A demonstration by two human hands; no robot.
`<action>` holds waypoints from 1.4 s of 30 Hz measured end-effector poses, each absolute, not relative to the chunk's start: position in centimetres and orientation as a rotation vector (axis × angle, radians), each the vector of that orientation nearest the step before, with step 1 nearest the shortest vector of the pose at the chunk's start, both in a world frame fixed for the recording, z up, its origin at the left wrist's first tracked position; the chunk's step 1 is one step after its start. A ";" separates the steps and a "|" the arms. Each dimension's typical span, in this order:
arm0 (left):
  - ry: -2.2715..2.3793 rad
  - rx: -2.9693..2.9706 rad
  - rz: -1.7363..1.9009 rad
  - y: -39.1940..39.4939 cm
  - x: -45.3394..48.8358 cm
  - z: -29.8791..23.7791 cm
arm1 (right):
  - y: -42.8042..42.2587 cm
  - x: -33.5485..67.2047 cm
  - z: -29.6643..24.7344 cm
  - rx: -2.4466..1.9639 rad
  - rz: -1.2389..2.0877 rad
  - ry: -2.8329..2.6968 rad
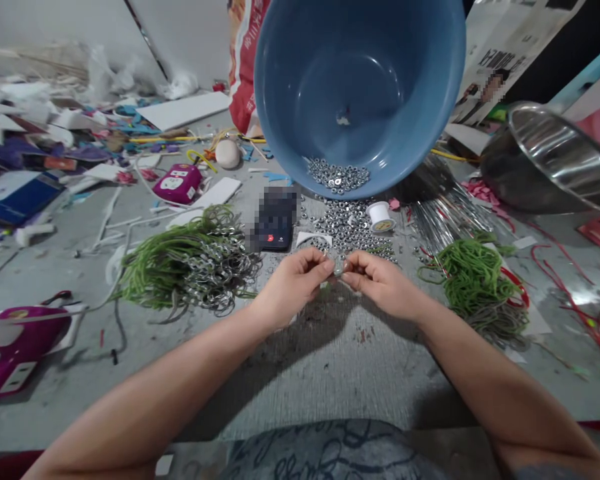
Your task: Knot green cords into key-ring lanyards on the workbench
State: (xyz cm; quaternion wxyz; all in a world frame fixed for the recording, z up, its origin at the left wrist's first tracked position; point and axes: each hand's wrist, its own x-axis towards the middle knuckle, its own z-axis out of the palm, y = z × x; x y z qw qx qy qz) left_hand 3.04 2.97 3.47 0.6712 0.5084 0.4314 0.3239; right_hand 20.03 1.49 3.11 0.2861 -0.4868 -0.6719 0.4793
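Observation:
My left hand [294, 283] and my right hand [380, 283] meet at the middle of the grey floor, fingers pinched together on a small metal nut [339, 267] held between them. A thin green strand seems to hang below the nut, too small to be sure. Just beyond my fingers lies a spread of loose metal nuts [347, 223]. More nuts sit in the lip of a tilted blue basin [360, 87]. A pile of green cords with metal pieces [190, 263] lies to the left, and a pile of plain green cords [473, 273] to the right.
A dark phone [275, 220] and a small white thread spool [380, 215] lie near the nuts. A steel bowl [550, 157] is tipped at the right, with thin silver wires [440, 207] beside it. Magenta devices [177, 183] [15, 350] and paper scraps clutter the left.

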 end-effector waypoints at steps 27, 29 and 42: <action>0.933 1.666 0.587 3.3 2.3 3.8 | 0.8 19.7 3.3 -1.326 1.078 -1.888; 0.928 1.757 0.551 3.5 2.1 3.9 | 0.8 19.6 3.4 -1.316 1.089 -1.893; 0.833 1.173 0.841 4.1 1.6 4.4 | 1.5 20.3 3.5 -1.303 1.280 -1.757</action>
